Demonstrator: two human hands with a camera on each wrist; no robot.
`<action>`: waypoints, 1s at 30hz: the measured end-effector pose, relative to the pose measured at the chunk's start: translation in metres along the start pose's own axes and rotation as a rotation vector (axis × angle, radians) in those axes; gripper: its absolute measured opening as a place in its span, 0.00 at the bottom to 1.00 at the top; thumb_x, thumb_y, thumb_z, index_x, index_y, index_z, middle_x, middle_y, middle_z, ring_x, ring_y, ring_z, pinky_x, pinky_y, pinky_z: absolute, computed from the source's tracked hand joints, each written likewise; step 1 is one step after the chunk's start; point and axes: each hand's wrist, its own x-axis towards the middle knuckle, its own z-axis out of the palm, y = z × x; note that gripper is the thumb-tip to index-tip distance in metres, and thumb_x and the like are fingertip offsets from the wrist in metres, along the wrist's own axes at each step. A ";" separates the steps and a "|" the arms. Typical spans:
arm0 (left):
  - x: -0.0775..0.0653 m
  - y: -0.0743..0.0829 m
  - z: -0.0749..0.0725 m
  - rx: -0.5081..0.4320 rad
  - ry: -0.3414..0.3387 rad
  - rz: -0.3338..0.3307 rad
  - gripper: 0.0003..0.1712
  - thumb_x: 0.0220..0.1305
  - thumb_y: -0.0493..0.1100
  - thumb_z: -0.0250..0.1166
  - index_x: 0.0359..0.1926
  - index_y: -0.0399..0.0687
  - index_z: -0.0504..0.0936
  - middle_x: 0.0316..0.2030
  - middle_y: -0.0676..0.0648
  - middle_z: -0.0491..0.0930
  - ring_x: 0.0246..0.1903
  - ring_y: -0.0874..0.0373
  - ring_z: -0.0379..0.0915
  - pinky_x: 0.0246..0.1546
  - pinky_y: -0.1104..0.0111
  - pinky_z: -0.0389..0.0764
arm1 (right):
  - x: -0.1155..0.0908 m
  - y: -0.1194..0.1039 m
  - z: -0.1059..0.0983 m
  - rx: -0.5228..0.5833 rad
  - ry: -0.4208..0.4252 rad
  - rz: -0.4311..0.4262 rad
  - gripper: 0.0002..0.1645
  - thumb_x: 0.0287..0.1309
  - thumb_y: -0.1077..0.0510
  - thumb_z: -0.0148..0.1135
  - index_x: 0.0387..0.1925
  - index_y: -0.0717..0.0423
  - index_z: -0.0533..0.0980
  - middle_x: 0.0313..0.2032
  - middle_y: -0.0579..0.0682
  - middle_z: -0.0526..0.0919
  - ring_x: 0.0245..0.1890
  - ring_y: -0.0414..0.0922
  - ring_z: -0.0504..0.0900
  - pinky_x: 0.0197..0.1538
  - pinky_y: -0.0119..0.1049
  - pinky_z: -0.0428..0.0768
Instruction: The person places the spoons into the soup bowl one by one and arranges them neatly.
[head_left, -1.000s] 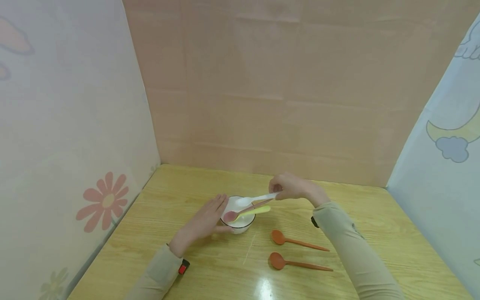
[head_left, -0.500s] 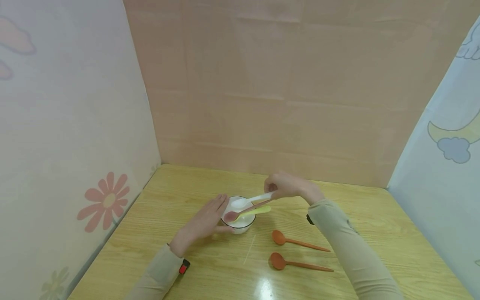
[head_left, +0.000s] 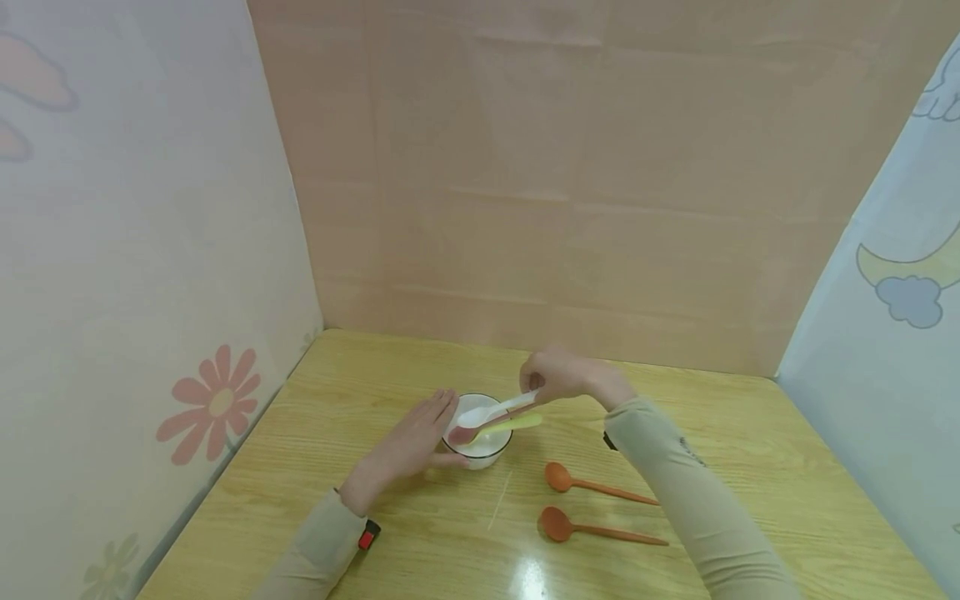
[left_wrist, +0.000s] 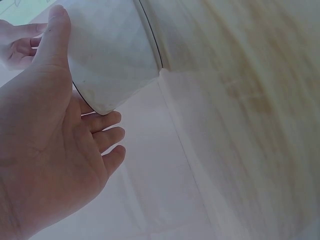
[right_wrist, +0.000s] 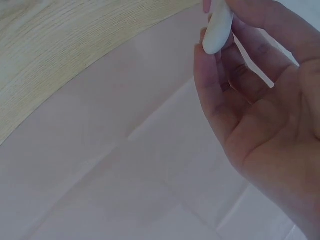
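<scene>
A white bowl [head_left: 486, 461] with a dark rim stands on the table in the head view. My left hand [head_left: 408, 437] steadies it from the left, thumb at the near side and fingers round the far side; the left wrist view shows the bowl's wall [left_wrist: 112, 50] between them. Between thumb and fingers, my right hand [head_left: 558, 375] pinches the handle end [right_wrist: 218, 32] of a white spoon [head_left: 474, 417]. That spoon's head is over or in the bowl. A pink spoon [head_left: 462, 435] and a yellow spoon [head_left: 522, 422] lie in the bowl, handles pointing right.
Two orange-brown spoons [head_left: 557, 477] lie side by side on the wooden table [head_left: 420, 542], right of the bowl and towards the front. A beige sheet [head_left: 480, 208] hangs behind the table, with patterned panels at both sides.
My right hand has moved left and slightly down, bringing the white spoon deeper over the bowl beside the pink one. The left hand and bowl stay put.
</scene>
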 end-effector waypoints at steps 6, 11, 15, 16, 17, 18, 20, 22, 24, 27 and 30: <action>0.000 0.000 0.000 -0.003 0.003 0.001 0.59 0.59 0.69 0.63 0.75 0.32 0.53 0.76 0.34 0.53 0.77 0.38 0.48 0.76 0.48 0.58 | 0.003 0.000 0.003 0.017 -0.016 -0.014 0.05 0.48 0.67 0.70 0.29 0.58 0.81 0.29 0.47 0.83 0.29 0.34 0.73 0.35 0.26 0.75; 0.000 0.001 0.000 -0.003 0.009 0.009 0.59 0.59 0.69 0.63 0.75 0.31 0.54 0.76 0.33 0.54 0.76 0.38 0.48 0.75 0.48 0.58 | 0.006 -0.002 0.003 0.023 -0.040 -0.017 0.06 0.48 0.68 0.70 0.30 0.58 0.82 0.30 0.48 0.83 0.29 0.35 0.72 0.35 0.26 0.74; -0.001 0.002 -0.001 -0.002 0.012 0.013 0.59 0.60 0.69 0.63 0.75 0.31 0.54 0.75 0.33 0.54 0.76 0.37 0.49 0.75 0.47 0.59 | 0.008 -0.004 0.004 0.032 -0.053 -0.024 0.06 0.49 0.68 0.70 0.31 0.60 0.82 0.31 0.49 0.84 0.30 0.35 0.73 0.36 0.26 0.75; -0.001 0.002 -0.001 -0.003 0.016 0.016 0.59 0.59 0.68 0.64 0.75 0.30 0.54 0.75 0.32 0.55 0.76 0.37 0.49 0.75 0.47 0.59 | 0.008 -0.005 0.004 0.028 -0.053 -0.026 0.06 0.49 0.68 0.70 0.31 0.60 0.82 0.30 0.49 0.84 0.30 0.35 0.73 0.35 0.26 0.75; -0.001 0.002 -0.001 0.001 0.012 0.012 0.59 0.60 0.68 0.63 0.75 0.31 0.54 0.75 0.32 0.54 0.76 0.37 0.49 0.75 0.47 0.59 | 0.009 -0.005 0.005 0.028 -0.053 -0.026 0.06 0.49 0.68 0.70 0.31 0.60 0.82 0.30 0.49 0.84 0.30 0.35 0.73 0.36 0.26 0.75; -0.001 0.002 -0.001 0.001 0.013 0.012 0.59 0.60 0.68 0.63 0.75 0.31 0.54 0.75 0.32 0.55 0.76 0.37 0.49 0.75 0.47 0.59 | 0.009 -0.005 0.005 0.029 -0.054 -0.025 0.05 0.49 0.68 0.70 0.31 0.60 0.82 0.30 0.50 0.84 0.30 0.35 0.73 0.36 0.26 0.75; -0.001 0.002 -0.001 0.002 0.014 0.011 0.59 0.60 0.69 0.63 0.75 0.31 0.54 0.75 0.32 0.55 0.76 0.37 0.49 0.75 0.47 0.59 | 0.011 -0.005 0.006 0.024 -0.054 -0.026 0.05 0.49 0.69 0.70 0.30 0.60 0.82 0.30 0.50 0.84 0.30 0.35 0.73 0.36 0.26 0.75; -0.001 0.002 0.000 0.002 0.013 0.010 0.59 0.60 0.69 0.63 0.75 0.31 0.54 0.75 0.33 0.55 0.76 0.37 0.49 0.75 0.47 0.59 | 0.012 -0.005 0.006 0.022 -0.054 -0.026 0.05 0.49 0.68 0.70 0.30 0.60 0.82 0.30 0.50 0.84 0.30 0.36 0.73 0.36 0.26 0.75; 0.000 0.002 0.000 0.009 0.015 0.012 0.59 0.60 0.69 0.63 0.75 0.31 0.54 0.75 0.33 0.54 0.76 0.37 0.49 0.75 0.48 0.59 | 0.014 -0.005 0.008 0.015 -0.054 -0.032 0.04 0.49 0.68 0.70 0.30 0.60 0.82 0.30 0.50 0.85 0.30 0.36 0.75 0.37 0.27 0.77; 0.001 0.001 0.001 0.017 0.028 0.020 0.59 0.60 0.69 0.63 0.75 0.31 0.55 0.75 0.32 0.56 0.75 0.36 0.51 0.75 0.48 0.60 | 0.015 -0.005 0.009 0.017 -0.054 -0.025 0.05 0.49 0.68 0.71 0.30 0.60 0.83 0.31 0.51 0.86 0.31 0.37 0.76 0.38 0.28 0.78; 0.001 0.000 0.001 0.023 0.026 0.016 0.59 0.60 0.69 0.63 0.75 0.31 0.54 0.75 0.33 0.56 0.76 0.37 0.50 0.75 0.48 0.60 | 0.016 -0.005 0.008 0.018 -0.062 -0.008 0.06 0.48 0.69 0.70 0.31 0.60 0.83 0.32 0.52 0.86 0.31 0.37 0.76 0.38 0.28 0.78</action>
